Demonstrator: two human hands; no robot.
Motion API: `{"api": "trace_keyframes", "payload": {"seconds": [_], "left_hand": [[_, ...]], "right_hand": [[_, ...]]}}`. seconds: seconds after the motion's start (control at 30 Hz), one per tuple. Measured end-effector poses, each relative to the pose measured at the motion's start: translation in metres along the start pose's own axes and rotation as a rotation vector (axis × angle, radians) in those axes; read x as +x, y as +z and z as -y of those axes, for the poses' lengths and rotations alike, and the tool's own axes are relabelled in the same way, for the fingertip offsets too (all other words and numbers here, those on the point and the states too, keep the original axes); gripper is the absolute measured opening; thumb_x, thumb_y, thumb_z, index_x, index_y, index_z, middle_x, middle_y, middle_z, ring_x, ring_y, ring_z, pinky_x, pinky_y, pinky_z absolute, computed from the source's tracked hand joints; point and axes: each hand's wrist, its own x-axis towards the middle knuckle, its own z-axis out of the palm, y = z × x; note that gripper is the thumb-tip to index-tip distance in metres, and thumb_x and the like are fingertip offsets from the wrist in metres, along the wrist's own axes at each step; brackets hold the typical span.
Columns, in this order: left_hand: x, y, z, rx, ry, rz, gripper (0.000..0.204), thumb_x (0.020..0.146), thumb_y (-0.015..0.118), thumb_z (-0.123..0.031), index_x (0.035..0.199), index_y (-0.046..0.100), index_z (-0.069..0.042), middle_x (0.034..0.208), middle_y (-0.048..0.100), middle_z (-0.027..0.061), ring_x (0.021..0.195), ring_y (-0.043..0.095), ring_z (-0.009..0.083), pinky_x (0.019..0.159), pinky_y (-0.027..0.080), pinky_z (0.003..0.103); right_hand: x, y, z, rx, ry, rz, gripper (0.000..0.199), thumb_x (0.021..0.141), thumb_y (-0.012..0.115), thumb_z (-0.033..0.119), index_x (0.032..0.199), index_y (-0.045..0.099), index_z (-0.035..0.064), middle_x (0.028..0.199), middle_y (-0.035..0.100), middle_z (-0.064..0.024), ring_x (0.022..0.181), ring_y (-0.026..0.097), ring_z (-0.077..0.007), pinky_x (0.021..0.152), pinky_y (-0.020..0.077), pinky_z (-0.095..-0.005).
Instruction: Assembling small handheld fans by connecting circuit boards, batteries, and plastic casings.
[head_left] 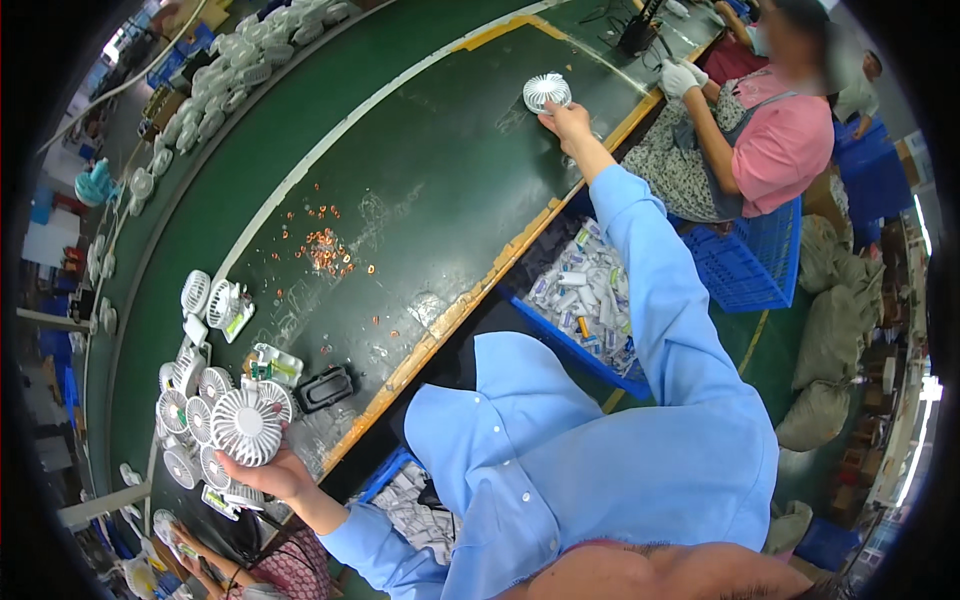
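Heap of white fans (198, 420) could slide if the left hand (268, 474), cradling a round fan (245, 427) over it, knocks it, the right hand (570, 122) pinching another fan (546, 92) well right of it.

A workbench (440, 180) is stretched from near left to far right. Fans (200, 422) are heaped on its near left end, where another fan (246, 428) is held by the left hand (272, 474). Rings (326, 254) are scattered mid-bench. Far right, a single fan (547, 92) is held by the right hand (570, 124). A crate (578, 348) is set below the near edge.
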Motion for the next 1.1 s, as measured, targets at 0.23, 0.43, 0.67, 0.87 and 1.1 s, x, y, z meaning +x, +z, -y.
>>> {"api": "trace_keyframes", "payload": {"seconds": [0.23, 0.43, 0.67, 0.87, 1.1], "left_hand": [[-0.013, 0.092, -0.023, -0.258, -0.196, 0.243, 0.069, 0.090, 0.030, -0.059, 0.138, 0.039, -0.010, 0.120, 0.060, 0.0118, 0.100, 0.061, 0.0327, 0.068, 0.055, 0.042], [-0.022, 0.152, 0.014, -0.240, -0.450, 0.594, 0.073, 0.092, 0.019, -0.058, 0.138, 0.036, -0.003, 0.112, 0.060, 0.0248, 0.085, 0.064, 0.0380, 0.063, 0.051, 0.038], [-0.067, 0.161, 0.046, -0.230, -0.621, 0.628, 0.078, 0.091, 0.020, -0.060, 0.137, 0.034, 0.003, 0.121, 0.053, 0.0270, 0.102, 0.060, 0.0385, 0.072, 0.057, 0.050], [-0.075, 0.129, 0.071, -0.217, -0.662, 0.626, 0.072, 0.095, 0.021, -0.055, 0.132, 0.040, 0.004, 0.121, 0.056, 0.0181, 0.103, 0.060, 0.0311, 0.083, 0.054, 0.042], [-0.082, 0.126, 0.081, -0.268, -0.735, 0.646, 0.073, 0.095, 0.020, -0.057, 0.136, 0.039, 0.000, 0.126, 0.054, 0.0142, 0.110, 0.057, 0.0323, 0.082, 0.053, 0.049]], "right_hand": [[-0.052, -0.003, -0.014, -0.208, -0.320, 0.014, 0.068, 0.070, 0.074, 0.009, 0.128, 0.043, -0.0041, 0.119, 0.058, -0.0167, 0.106, 0.058, -0.0258, 0.092, 0.0450, -0.0326], [-0.253, 0.020, 0.042, -0.227, -0.638, 0.691, 0.059, 0.078, 0.067, 0.012, 0.131, 0.044, 0.0009, 0.133, 0.047, -0.0132, 0.124, 0.045, -0.0236, 0.103, 0.0362, -0.0386], [-0.324, 0.018, 0.017, -0.331, -0.704, 0.740, 0.027, 0.082, 0.059, 0.002, 0.108, 0.057, -0.0001, 0.106, 0.062, -0.0131, 0.101, 0.059, -0.0245, 0.088, 0.0454, -0.0337], [-0.356, -0.011, -0.008, 0.114, 0.247, 0.915, 0.014, 0.093, 0.051, 0.009, 0.098, 0.058, -0.0033, 0.080, 0.064, -0.0060, 0.071, 0.060, -0.0105, 0.069, 0.0484, -0.0250], [-0.350, -0.046, -0.011, 0.453, 0.547, 0.824, 0.016, 0.093, 0.052, 0.014, 0.089, 0.057, -0.0014, 0.066, 0.056, -0.0056, 0.067, 0.057, -0.0151, 0.067, 0.0482, -0.0285]]}}
